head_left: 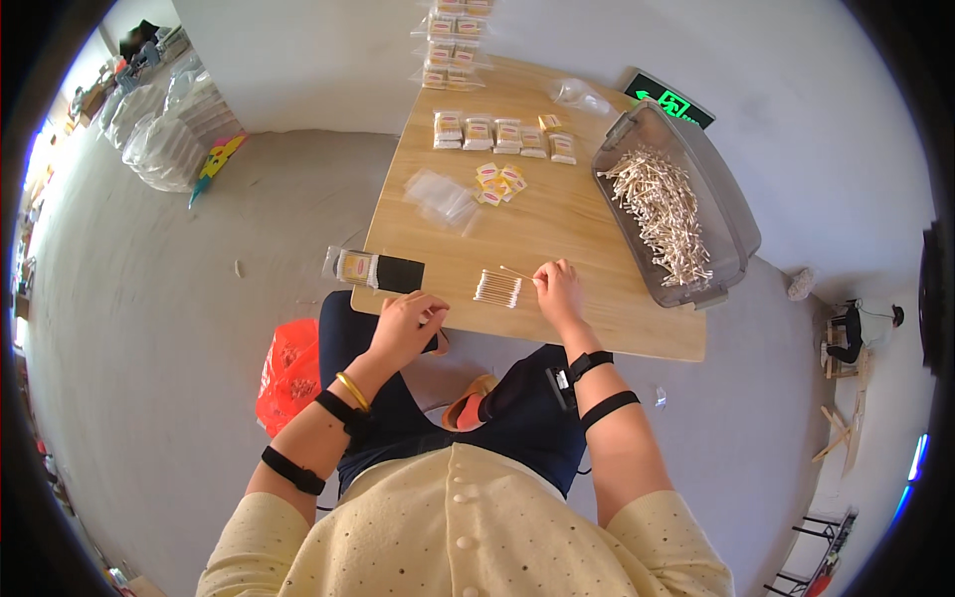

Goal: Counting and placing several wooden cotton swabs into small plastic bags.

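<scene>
My right hand [560, 295] is over the table's front part, thumb and fingers pinched on one end of a cotton swab [515, 273]. That swab points left, above a row of several cotton swabs [496, 289] laid side by side on the wood. At the front edge is my left hand [406, 330], its fingers curled together; a small pale bit shows at the fingertips, too small to name. Just beyond that hand, a black flat piece [401, 275] lies beside a clear packet with a yellow-and-white label [356, 268].
A grey plastic bin [731, 234] heaped with loose cotton swabs [657, 214] stands on the right of the table [587, 323]. Farther back are clear bags [441, 199], yellow-and-white cards [499, 183] and rows of filled packets [477, 133]. A red plastic bag [289, 373] hangs low left.
</scene>
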Motion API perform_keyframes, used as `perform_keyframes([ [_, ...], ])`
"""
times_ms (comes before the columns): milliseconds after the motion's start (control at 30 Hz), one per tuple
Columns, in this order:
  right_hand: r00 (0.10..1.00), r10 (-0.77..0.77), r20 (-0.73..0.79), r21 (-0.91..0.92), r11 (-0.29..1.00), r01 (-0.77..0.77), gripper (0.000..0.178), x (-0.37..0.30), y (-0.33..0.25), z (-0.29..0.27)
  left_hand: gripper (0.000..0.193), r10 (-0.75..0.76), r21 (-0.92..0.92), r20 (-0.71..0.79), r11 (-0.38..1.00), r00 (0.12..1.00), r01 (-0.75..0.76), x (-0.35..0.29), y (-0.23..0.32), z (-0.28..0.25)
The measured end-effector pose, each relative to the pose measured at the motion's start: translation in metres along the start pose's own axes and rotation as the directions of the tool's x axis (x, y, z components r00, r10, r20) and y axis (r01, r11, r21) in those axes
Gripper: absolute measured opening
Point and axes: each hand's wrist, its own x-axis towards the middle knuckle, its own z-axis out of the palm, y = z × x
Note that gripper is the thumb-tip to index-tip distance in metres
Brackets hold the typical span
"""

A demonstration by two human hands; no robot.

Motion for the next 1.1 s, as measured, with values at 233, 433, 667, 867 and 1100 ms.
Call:
perform_keyframes([
  [233,0.997,-0.033,0.070,0.081,0.996,0.027,0.009,0.017,-0.017,0.005,0.019,-0.068,0.032,0.115,0.997,0.991,0.064,0.017,-0.005,0.027],
  [433,0.991,-0.113,0.067,0.212,0.972,0.097,0.015,-0.006,-0.047,-0.023,0.029,-0.083,0.288,0.209,0.957,0.974,0.020,0.026,-0.031,0.029],
  [667,0.967,-0.232,0.106,0.132,0.967,0.218,0.035,-0.047,-0.073,-0.028,0.038,-0.158,0.333,0.257,0.941,0.953,0.066,0.038,-0.026,0.034],
  [867,0.972,-0.218,0.090,0.131,0.970,0.206,0.038,-0.050,-0.073,-0.020,0.037,-0.182,0.321,0.244,0.942,0.953,0.098,0.037,-0.026,0.035],
  [1100,0.978,-0.199,0.066,0.141,0.972,0.189,0.037,-0.042,-0.075,-0.020,0.040,-0.197,0.324,0.273,0.941,0.942,0.103,0.039,-0.022,0.030],
])
